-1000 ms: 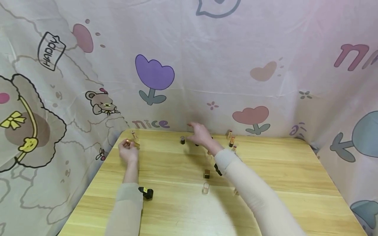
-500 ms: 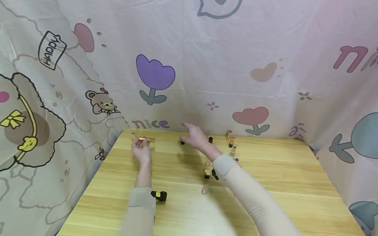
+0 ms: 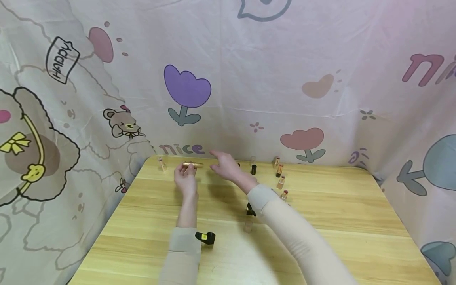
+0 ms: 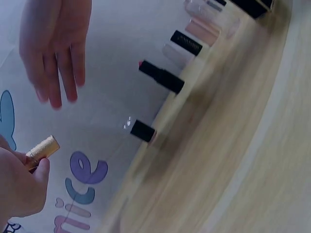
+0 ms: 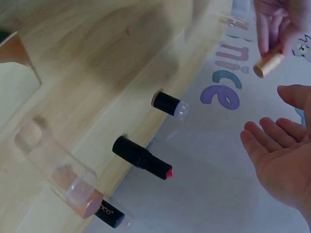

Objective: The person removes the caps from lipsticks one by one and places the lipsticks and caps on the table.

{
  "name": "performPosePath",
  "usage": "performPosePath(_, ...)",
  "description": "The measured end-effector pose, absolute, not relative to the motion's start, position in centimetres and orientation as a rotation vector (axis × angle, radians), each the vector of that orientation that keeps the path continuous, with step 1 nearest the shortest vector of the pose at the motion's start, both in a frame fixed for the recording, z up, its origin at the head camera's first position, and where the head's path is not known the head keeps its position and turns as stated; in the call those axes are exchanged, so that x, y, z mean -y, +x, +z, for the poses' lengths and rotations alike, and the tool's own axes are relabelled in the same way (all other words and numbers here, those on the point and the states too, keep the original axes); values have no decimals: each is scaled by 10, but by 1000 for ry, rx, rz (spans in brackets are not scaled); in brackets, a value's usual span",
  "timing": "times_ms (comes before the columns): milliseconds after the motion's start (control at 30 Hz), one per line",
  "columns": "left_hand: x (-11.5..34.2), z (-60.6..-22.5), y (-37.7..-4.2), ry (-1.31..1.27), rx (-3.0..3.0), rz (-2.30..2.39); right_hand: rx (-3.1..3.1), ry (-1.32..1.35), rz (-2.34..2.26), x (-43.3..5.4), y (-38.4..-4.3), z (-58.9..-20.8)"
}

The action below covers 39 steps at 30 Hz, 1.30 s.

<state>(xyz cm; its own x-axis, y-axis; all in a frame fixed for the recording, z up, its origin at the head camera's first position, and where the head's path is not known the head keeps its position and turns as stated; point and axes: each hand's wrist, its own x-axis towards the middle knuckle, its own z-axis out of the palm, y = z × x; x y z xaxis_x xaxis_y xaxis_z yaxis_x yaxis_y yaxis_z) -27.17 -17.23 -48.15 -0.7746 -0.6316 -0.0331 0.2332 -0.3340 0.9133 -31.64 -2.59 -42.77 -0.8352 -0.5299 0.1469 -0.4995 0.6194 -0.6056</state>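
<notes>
My left hand holds a gold lipstick tube between thumb and fingers above the back left of the table. The tube lies nearly level and points toward my right hand, which is held apart from it. That right hand holds nothing; in the right wrist view its palm shows, with the thumb spread from the fingers. Behind it on the table stand a black lipstick with its red tip out and a short black tube with a clear top.
A pale lipstick stands at the back left corner. Several uncapped lipsticks line the right, near a black tube. A clear cap is at the middle. Patterned cloth hangs behind the table.
My left hand has moved right with the gold lipstick tube, away from the pale lipstick at the corner, turning it level. My right hand has shifted left toward it.
</notes>
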Motion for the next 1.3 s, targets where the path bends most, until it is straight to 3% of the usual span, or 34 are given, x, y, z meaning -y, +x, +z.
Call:
performPosePath(533,147,-475,-274,469,1334,-2193,-2897,-987,-976,45,-314,-438)
performPosePath(1300,148,-464,-267,428,1339,-2258,-2969,-998,-920,41,-308,-426)
